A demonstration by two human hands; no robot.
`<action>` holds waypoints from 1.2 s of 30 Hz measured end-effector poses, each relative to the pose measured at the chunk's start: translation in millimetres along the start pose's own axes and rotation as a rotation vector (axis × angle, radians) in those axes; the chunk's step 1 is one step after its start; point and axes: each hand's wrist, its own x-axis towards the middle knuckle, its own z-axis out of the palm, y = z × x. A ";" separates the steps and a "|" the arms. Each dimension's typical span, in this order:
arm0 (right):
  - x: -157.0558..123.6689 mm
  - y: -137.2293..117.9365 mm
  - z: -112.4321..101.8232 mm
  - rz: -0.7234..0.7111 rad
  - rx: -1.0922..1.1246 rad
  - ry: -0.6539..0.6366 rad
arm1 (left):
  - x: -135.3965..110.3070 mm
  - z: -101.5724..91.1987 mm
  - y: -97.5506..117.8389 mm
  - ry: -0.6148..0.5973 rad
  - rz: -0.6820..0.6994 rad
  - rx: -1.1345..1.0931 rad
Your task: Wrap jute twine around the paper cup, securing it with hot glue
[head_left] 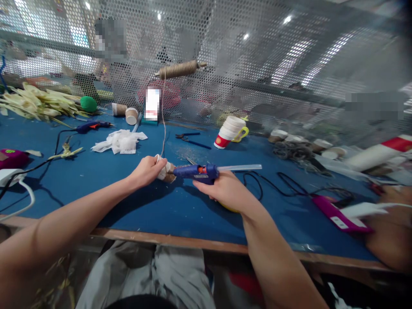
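My right hand is closed round the handle of a blue hot glue gun, with a clear glue stick poking out of its back. The nozzle points left and meets a small paper cup partly wrapped in brown twine. That cup lies tilted in my left hand, whose fingers are closed on it. From the cup a strand of twine runs up to a twine spool on the mesh screen. My left fingers partly hide the cup.
Pliers, stacked paper cups and a white cloth lie beyond my hands. A second glue gun rests at left. Black cables and a purple power strip lie right, beside another person's arm. A perforated screen closes the back.
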 end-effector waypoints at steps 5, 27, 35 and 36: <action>-1.2 -1.1 0.7 -0.009 -0.011 -0.006 | 0.1 0.1 0.6 0.014 -0.017 0.022; 12.7 8.3 3.1 0.147 0.184 0.029 | -3.7 1.3 0.8 0.026 0.056 0.074; 17.2 4.6 2.7 0.176 0.167 0.005 | -5.6 1.6 3.2 0.024 0.076 0.114; 17.6 4.5 2.9 0.177 0.161 0.008 | -5.8 1.7 3.4 0.023 0.075 0.120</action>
